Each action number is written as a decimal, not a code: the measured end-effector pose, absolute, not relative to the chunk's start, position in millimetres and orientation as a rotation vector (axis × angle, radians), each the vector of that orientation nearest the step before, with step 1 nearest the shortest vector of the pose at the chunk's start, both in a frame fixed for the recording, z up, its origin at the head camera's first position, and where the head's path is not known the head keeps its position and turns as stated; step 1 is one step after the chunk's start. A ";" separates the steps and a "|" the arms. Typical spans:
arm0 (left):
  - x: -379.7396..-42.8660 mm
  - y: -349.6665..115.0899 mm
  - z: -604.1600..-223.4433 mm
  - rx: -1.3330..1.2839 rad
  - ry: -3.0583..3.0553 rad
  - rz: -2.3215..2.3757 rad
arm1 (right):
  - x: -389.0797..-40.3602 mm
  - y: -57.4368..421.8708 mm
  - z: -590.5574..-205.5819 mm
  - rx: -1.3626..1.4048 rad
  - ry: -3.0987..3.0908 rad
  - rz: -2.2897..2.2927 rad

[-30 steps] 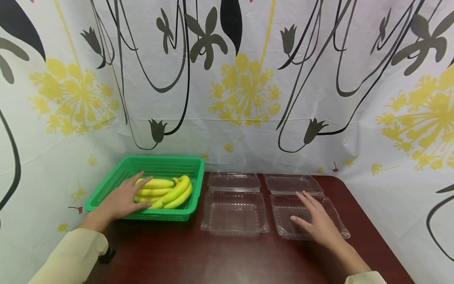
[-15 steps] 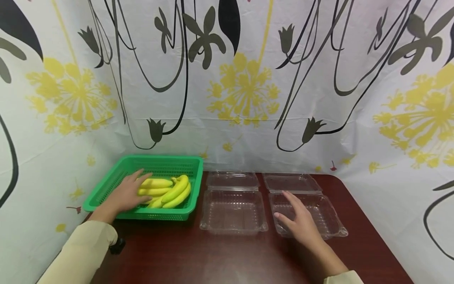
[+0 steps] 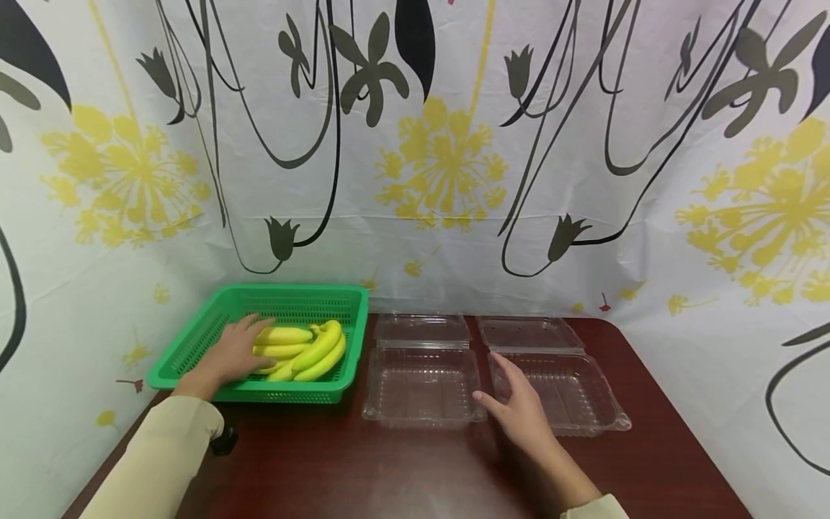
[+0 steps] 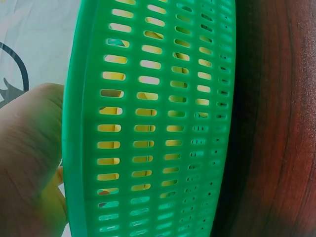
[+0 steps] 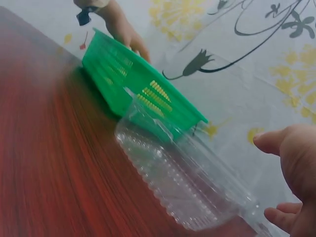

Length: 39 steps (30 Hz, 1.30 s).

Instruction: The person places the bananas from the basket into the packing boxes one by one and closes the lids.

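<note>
Yellow bananas (image 3: 318,353) lie in a green plastic basket (image 3: 353,303) at the left of the table. My left hand (image 3: 230,353) reaches over the basket's near left rim, its fingers and thumb spread apart at the bananas' left ends. In the left wrist view the basket wall hides those fingertips, so contact is unclear. My right hand (image 3: 521,414) hovers, fingers extended and holding nothing, near the gap between two lidded clear plastic containers, the left one (image 3: 424,389) and the right one (image 3: 577,396). Both containers stand with lids folded back.
The dark red-brown table (image 3: 389,476) extends in front of the basket and containers. A white cloth with a floral print (image 3: 415,144) hangs behind and along the sides. A dark band (image 3: 223,441) sits at my left wrist.
My right hand has moved left, from over the right container to near the gap between the two. My left hand has shifted slightly over the bananas, with its thumb a little closer to them.
</note>
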State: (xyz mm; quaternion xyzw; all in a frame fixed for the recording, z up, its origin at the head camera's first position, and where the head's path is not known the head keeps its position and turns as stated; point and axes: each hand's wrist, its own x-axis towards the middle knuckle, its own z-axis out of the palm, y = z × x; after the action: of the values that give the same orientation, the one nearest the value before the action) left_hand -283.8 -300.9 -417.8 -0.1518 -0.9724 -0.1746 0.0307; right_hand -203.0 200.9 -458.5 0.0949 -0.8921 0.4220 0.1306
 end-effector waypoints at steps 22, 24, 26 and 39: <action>-288.3 -300.1 -420.0 -0.362 -2.983 -0.330 | -197.1 157.4 -487.6 0.242 -2.540 1.311; -290.7 -302.1 -421.3 -0.373 -2.968 -0.261 | -196.1 157.2 -492.2 0.240 -2.531 1.314; -292.6 -303.6 -422.1 -0.383 -2.956 -0.229 | -195.0 157.6 -495.7 0.233 -2.527 1.324; -290.0 -306.0 -418.3 -0.410 -2.943 -0.317 | -195.9 161.5 -509.3 0.141 -2.608 1.360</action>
State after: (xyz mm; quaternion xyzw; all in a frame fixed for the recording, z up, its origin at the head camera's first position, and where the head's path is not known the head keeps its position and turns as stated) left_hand -290.0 -306.0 -418.3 -0.1367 -0.9820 -0.1058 0.0765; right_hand -195.9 161.5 -509.3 0.0475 -0.8814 0.4596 0.0984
